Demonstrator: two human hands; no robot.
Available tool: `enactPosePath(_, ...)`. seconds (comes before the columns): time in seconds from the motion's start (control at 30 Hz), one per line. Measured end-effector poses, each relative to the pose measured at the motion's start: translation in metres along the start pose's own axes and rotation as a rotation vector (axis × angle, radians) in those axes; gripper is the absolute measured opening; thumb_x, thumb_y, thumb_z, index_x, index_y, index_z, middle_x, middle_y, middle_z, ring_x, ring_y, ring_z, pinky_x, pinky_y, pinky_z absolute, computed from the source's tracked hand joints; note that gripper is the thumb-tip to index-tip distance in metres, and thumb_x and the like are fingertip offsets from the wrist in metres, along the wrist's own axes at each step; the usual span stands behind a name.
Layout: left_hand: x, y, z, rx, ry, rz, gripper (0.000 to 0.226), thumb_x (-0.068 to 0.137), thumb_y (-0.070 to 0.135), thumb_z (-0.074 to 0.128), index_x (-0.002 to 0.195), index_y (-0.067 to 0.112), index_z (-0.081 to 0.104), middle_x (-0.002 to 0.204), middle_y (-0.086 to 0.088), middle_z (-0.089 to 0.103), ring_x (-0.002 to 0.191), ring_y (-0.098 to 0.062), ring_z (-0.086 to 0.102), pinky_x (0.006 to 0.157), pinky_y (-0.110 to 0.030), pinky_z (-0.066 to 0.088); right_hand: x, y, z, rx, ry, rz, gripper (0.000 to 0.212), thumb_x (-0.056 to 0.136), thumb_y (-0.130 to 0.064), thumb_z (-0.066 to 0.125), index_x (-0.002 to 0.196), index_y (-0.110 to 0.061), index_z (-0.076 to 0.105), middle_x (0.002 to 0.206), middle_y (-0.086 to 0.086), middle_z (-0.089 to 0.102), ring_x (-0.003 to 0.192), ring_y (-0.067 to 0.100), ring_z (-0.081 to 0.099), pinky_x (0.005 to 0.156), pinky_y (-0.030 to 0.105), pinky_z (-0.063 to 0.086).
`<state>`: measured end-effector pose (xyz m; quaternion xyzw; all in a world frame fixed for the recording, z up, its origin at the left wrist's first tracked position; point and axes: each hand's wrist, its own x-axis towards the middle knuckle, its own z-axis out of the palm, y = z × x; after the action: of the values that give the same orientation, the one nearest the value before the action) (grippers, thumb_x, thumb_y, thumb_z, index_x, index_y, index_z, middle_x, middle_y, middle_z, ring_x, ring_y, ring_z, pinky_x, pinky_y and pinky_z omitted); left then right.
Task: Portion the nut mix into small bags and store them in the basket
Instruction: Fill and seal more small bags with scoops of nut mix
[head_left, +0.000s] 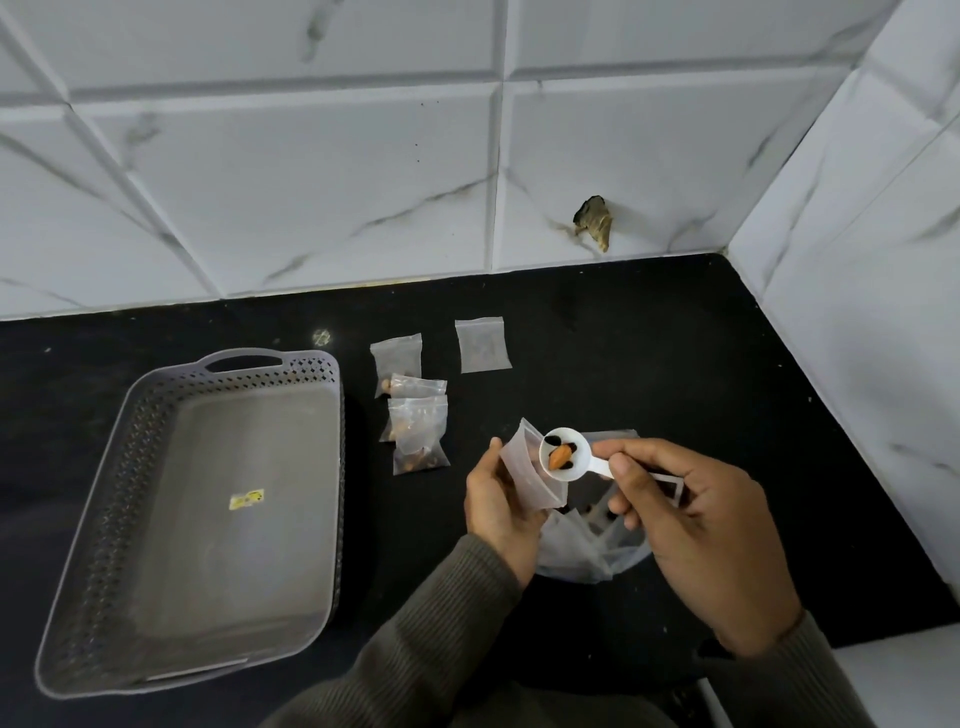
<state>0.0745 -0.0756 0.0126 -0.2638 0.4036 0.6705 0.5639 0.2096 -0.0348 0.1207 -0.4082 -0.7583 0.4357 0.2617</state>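
My left hand (497, 506) holds a small clear bag (524, 470) with its mouth tilted up to the right. My right hand (691, 525) pinches the handle of a white scoop (563, 453) that carries an almond and some dark pieces, right at the bag's mouth. Below both hands lies the large clear nut mix bag (587, 545), partly hidden by them. Three filled small bags (415, 415) lie overlapping on the black counter, and one more small bag (482, 344) lies apart behind them. The grey perforated basket (104, 519) stands at the left with nothing in it but a sticker.
The black counter (675, 364) ends at a white marble-tiled wall behind and at the right. A broken spot (593, 221) shows in the back wall tile. My dark sleeves reach in from the bottom edge.
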Motion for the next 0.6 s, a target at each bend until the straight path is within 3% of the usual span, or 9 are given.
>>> enactPosePath(0.17, 0.001, 0.0, 0.0, 0.0, 0.01, 0.016, 0.042, 0.095, 0.04, 0.06, 0.127, 0.013, 0.066, 0.117, -0.015, 0.073, 0.113, -0.03, 0.067, 0.094, -0.045, 0.055, 0.003, 0.001, 0.002, -0.123, 0.059, -0.12, 0.019, 0.088, -0.01, 0.063, 0.102, -0.02, 0.07, 0.091, -0.013, 0.068, 0.07, 0.004, 0.066, 0.058, 0.009, 0.051)
enactPosePath(0.3, -0.003, 0.0, 0.003, 0.002, 0.014, 0.058, 0.039, 0.096, 0.039, 0.059, 0.124, 0.012, 0.067, 0.119, -0.014, 0.072, 0.113, -0.029, 0.067, 0.096, -0.044, 0.053, 0.004, 0.001, 0.004, -0.216, 0.086, -0.201, 0.02, 0.087, -0.014, 0.061, 0.103, -0.025, 0.065, 0.092, -0.02, 0.063, 0.075, 0.0, 0.065, 0.063, 0.006, 0.05)
enactPosePath(0.6, -0.006, -0.002, 0.008, 0.008, 0.026, 0.11, 0.037, 0.099, 0.037, 0.056, 0.121, 0.01, 0.067, 0.116, -0.014, 0.073, 0.111, -0.029, 0.068, 0.095, -0.043, 0.055, 0.003, 0.011, 0.011, -0.418, 0.093, -0.31, 0.023, 0.083, 0.001, 0.068, 0.104, -0.007, 0.072, 0.1, 0.002, 0.069, 0.083, 0.006, 0.065, 0.077, 0.016, 0.055)
